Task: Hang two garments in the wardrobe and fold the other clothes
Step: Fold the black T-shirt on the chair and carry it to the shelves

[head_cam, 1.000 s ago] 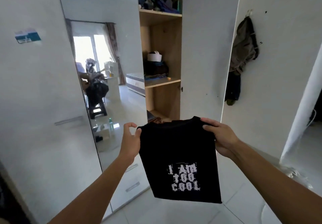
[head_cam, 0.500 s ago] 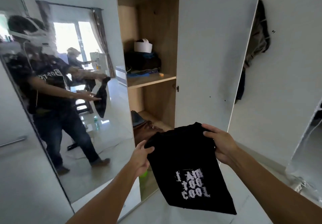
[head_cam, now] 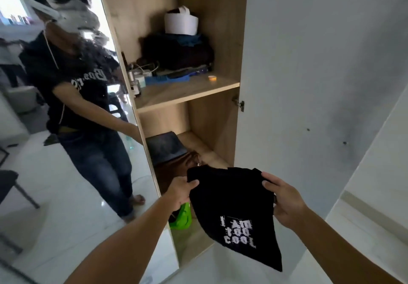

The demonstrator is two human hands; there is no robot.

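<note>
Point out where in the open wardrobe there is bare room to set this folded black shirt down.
The middle shelf has bare wood along its front, before the blue items and left of the small orange thing. Its back is crowded by dark folded clothes. In the lower compartment, bare board lies right of the dark folded item; the brown garment fills the front.

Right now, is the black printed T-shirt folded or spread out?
Folded. The black printed T-shirt hangs as a narrow doubled panel between the left hand and right hand, each gripping a top corner; no sleeves show.
</note>
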